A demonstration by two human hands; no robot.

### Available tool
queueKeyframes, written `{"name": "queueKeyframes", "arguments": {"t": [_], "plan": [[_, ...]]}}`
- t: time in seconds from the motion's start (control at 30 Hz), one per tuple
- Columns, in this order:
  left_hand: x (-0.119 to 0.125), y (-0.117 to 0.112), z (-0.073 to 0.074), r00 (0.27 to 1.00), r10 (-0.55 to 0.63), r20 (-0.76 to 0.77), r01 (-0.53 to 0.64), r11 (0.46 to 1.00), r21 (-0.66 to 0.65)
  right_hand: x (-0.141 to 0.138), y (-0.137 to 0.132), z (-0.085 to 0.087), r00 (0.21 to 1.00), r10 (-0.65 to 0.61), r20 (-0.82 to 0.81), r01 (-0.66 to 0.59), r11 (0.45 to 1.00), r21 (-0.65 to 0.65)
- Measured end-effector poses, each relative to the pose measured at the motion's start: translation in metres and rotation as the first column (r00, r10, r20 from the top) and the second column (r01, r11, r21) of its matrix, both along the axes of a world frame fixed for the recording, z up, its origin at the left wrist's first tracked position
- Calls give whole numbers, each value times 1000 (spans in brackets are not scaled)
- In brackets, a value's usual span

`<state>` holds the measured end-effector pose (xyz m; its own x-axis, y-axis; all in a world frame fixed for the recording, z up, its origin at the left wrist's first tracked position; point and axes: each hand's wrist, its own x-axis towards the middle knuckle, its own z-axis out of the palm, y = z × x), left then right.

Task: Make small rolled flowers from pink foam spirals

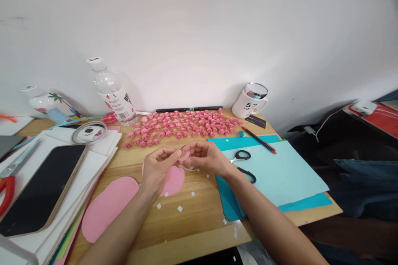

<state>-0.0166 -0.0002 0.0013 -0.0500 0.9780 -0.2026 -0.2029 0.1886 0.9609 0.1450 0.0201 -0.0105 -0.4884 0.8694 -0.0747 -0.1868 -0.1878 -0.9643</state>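
Note:
A small curled strip of pink paper (184, 155) is pinched between both hands above the table. My left hand (160, 166) grips its left end between thumb and fingers. My right hand (205, 157) holds the other side with bent fingers. Beneath the hands lie pink paper rounds (174, 180), partly covered by my left hand, and a roll of tape (191, 169), mostly hidden. Larger pink paper ovals (108, 207) rest left of my left forearm. Beyond the hands spreads a crowd of rolled pink paper roses (186, 124).
Scissors with black handles (244, 155) lie on blue paper sheets (273, 174) at right, near a pen (259, 140) and a white mug (250, 101). A phone (43, 186) sits on stacked paper at left, and a bottle (113, 93) stands behind. Small white bits (180, 208) dot the wood.

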Motion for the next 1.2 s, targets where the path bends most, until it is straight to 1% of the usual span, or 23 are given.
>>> {"name": "queueKeyframes", "arguments": {"t": [0.13, 0.27, 0.4, 0.53, 0.67, 0.77, 0.9, 1.03, 1.13, 1.2], "plan": [[2, -2, 2, 999, -25, -28, 26, 999, 19, 1, 1, 0, 996, -86, 14, 86, 996, 30], [3, -3, 2, 999, -28, -42, 29, 999, 22, 1, 0, 2, 994, -109, 26, 108, 994, 10], [3, -3, 4, 998, -23, -62, 24, 1000, 14, -1, 0, 1, 975, -223, 24, 223, 975, 16], [5, -4, 6, 995, -25, -101, 27, 999, 27, -3, 0, 3, 951, -309, 1, 307, 947, 90], [6, -5, 7, 988, -73, -135, 82, 995, 60, -4, -1, 6, 931, -365, -13, 363, 920, 147], [6, -6, 6, 987, -106, -122, 115, 991, 69, -4, -2, 7, 935, -356, -8, 352, 922, 162], [7, -6, 3, 984, -130, -124, 139, 988, 63, -5, -3, 6, 958, -286, -12, 284, 943, 176], [8, -8, 4, 981, -139, -133, 146, 988, 50, -6, -5, 5, 970, -240, -27, 240, 950, 200], [9, -10, 5, 979, -157, -131, 164, 986, 41, -7, -6, 4, 980, -197, 7, 191, 960, 203], [9, -11, 4, 981, -162, -104, 166, 986, 27, -8, -7, 4, 983, -181, 33, 170, 962, 213]]}}
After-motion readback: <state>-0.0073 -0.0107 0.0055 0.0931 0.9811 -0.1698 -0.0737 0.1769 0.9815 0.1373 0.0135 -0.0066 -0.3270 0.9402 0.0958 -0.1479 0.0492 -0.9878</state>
